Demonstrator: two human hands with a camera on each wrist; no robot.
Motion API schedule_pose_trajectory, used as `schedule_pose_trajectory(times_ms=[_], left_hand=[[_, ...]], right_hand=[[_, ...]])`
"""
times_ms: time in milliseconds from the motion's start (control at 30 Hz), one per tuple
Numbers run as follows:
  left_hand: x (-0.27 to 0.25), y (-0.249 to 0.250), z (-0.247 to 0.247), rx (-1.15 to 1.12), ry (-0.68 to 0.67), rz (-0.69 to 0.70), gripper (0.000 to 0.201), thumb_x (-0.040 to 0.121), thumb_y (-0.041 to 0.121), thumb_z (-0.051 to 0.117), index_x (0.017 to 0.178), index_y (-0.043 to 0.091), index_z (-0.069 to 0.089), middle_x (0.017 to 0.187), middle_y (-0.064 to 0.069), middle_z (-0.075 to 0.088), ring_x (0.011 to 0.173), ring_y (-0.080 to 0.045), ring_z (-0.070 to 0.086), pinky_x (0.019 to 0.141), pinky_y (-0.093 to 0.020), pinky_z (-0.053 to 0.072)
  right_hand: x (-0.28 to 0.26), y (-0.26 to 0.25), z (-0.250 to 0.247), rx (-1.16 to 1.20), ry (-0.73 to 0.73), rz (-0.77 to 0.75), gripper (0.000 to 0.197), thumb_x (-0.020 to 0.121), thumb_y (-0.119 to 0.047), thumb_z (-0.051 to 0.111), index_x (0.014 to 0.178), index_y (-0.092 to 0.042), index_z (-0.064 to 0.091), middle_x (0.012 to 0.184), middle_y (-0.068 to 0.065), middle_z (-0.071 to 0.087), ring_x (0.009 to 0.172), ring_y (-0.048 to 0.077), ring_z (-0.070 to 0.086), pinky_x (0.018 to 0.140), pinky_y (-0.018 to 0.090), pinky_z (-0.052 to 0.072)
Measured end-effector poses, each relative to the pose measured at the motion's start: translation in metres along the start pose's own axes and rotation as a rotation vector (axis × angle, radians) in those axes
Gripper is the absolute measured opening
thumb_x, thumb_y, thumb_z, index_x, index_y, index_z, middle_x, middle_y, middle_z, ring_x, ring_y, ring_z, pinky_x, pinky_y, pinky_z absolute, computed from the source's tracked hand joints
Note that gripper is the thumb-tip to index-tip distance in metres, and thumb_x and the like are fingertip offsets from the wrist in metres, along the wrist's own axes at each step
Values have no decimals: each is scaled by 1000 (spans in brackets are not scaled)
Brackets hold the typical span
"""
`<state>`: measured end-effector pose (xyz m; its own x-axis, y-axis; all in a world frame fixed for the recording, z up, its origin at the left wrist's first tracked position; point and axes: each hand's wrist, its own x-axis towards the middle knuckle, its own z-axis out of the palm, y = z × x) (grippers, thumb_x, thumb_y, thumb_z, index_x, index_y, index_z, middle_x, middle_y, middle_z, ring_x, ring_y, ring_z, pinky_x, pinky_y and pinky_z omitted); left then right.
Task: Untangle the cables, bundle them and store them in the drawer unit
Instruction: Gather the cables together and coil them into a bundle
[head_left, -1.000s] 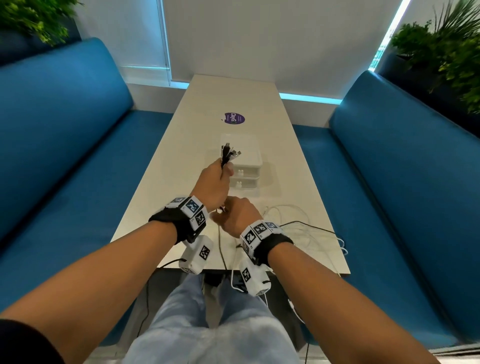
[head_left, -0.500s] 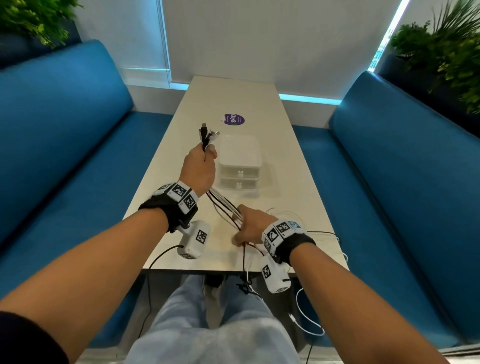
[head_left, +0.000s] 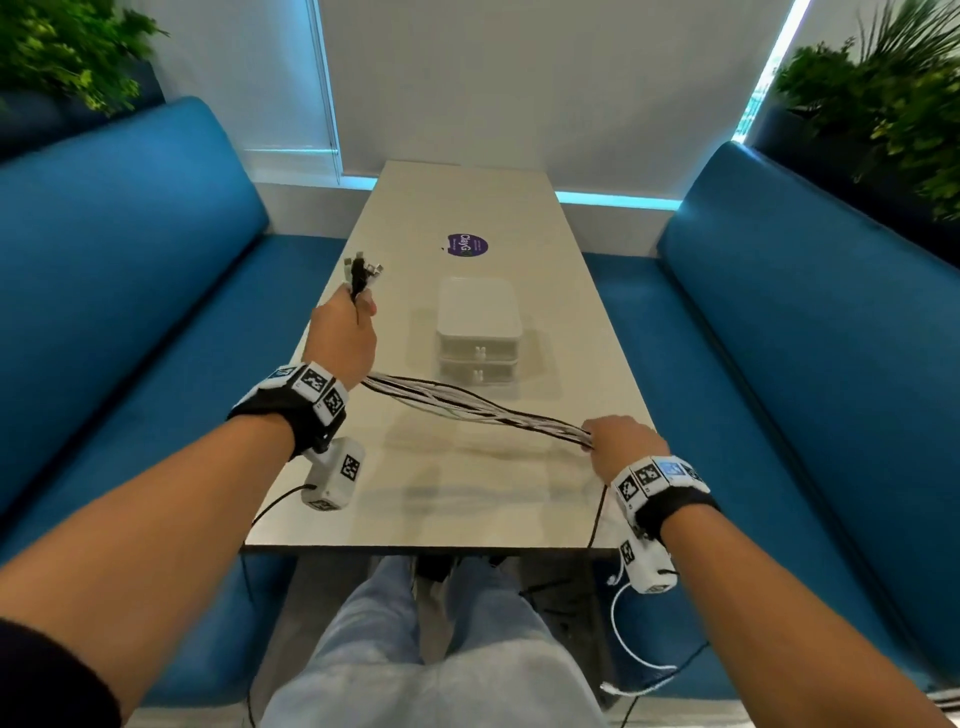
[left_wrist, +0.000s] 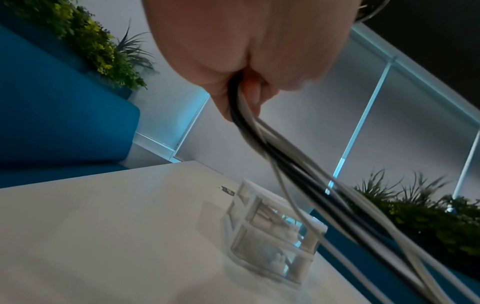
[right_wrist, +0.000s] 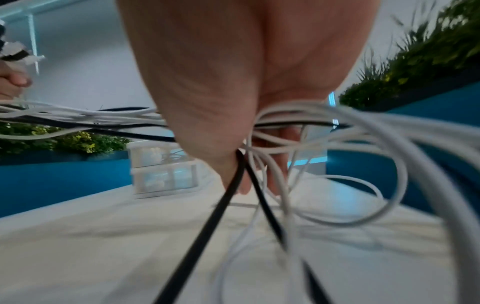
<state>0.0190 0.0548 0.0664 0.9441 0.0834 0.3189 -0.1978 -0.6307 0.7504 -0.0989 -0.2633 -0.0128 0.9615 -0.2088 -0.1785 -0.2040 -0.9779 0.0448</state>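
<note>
A bunch of black and white cables (head_left: 467, 405) stretches across the table between my hands. My left hand (head_left: 343, 332) grips the plug ends (head_left: 361, 270), raised over the table's left side; the cables (left_wrist: 259, 139) leave its fist. My right hand (head_left: 621, 444) grips the bunch near the table's right front corner, cables (right_wrist: 280, 127) curled inside its fingers. Loose ends (head_left: 623, 644) hang off the table edge beside my right wrist. The white two-drawer unit (head_left: 478, 332) stands mid-table with both drawers shut, also in the wrist views (left_wrist: 275, 232) (right_wrist: 163, 170).
The beige table (head_left: 467, 499) runs away from me between two blue benches (head_left: 130, 312) (head_left: 805, 338). A purple sticker (head_left: 466, 245) lies beyond the drawer unit. Plants (head_left: 883, 93) stand behind both benches. My knees (head_left: 431, 665) are under the near edge.
My hands have drawn apart: the left rose up and to the left with the plug ends, the right slid along the bunch to the right, pulling the cables out straight.
</note>
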Motion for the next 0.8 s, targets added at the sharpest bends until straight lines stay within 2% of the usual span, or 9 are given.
schedule_pose_trajectory(times_ms=[100, 133, 233, 333, 433, 500, 633, 700, 800], left_hand=[[-6, -7, 7, 209, -133, 54, 24, 106, 24, 34, 102, 7, 51, 84, -13, 55, 68, -31, 51, 62, -37, 40], [-9, -10, 9, 322, -218, 94, 19, 105, 23, 36, 104, 9, 48, 81, -13, 54, 64, -30, 49, 59, -37, 38], [-32, -19, 19, 581, -499, 241, 16, 104, 22, 37, 111, 10, 47, 81, -10, 55, 63, -26, 47, 57, -36, 36], [-56, -28, 29, 669, -659, 378, 25, 102, 39, 40, 106, 16, 48, 88, -8, 62, 69, -24, 50, 62, -37, 43], [-64, -40, 28, 723, -713, 441, 50, 89, 70, 41, 104, 23, 49, 88, -2, 62, 74, -21, 56, 64, -35, 43], [-65, -46, 28, 808, -767, 468, 57, 84, 73, 45, 111, 23, 52, 97, -2, 64, 84, -23, 59, 68, -33, 42], [-62, -47, 32, 959, -810, 457, 32, 97, 43, 45, 111, 19, 60, 104, -6, 65, 91, -27, 62, 74, -35, 49], [-55, -49, 31, 985, -741, 380, 28, 100, 31, 41, 110, 16, 61, 103, -7, 64, 88, -27, 62, 71, -33, 46], [-43, -50, 27, 890, -605, 228, 25, 101, 27, 42, 107, 12, 61, 98, -10, 63, 75, -26, 55, 65, -32, 43]], right_hand=[[3, 17, -11, -141, 9, 71, 15, 89, -21, 46, 86, -26, 60, 81, -5, 62, 77, 22, 59, 89, 41, 46], [4, 26, -13, -138, -27, 115, 11, 89, -29, 51, 86, -25, 61, 78, -6, 61, 75, 21, 57, 91, 42, 43], [9, 40, -16, -94, -103, 192, 23, 84, -49, 61, 87, -26, 62, 81, -5, 63, 78, 19, 58, 90, 40, 37], [15, 38, -14, -131, 11, 137, 16, 92, -37, 51, 83, -26, 59, 75, -6, 61, 73, 19, 59, 83, 39, 36], [20, 35, -20, -142, 67, 115, 14, 92, -32, 49, 81, -26, 56, 73, -6, 59, 71, 19, 57, 85, 41, 36], [22, 36, -22, -138, 87, 120, 10, 90, -34, 53, 84, -26, 55, 74, -5, 59, 72, 20, 57, 86, 41, 36], [14, 24, -14, -109, 81, 83, 17, 90, -34, 57, 100, -22, 50, 88, -1, 65, 82, 25, 59, 91, 41, 41], [8, 17, -7, -35, 67, 64, 25, 89, -34, 60, 106, -21, 47, 93, 0, 66, 85, 26, 55, 85, 37, 43], [3, 11, 1, 82, 47, 76, 29, 86, -34, 62, 109, -21, 50, 89, 0, 60, 83, 22, 47, 80, 33, 41]])
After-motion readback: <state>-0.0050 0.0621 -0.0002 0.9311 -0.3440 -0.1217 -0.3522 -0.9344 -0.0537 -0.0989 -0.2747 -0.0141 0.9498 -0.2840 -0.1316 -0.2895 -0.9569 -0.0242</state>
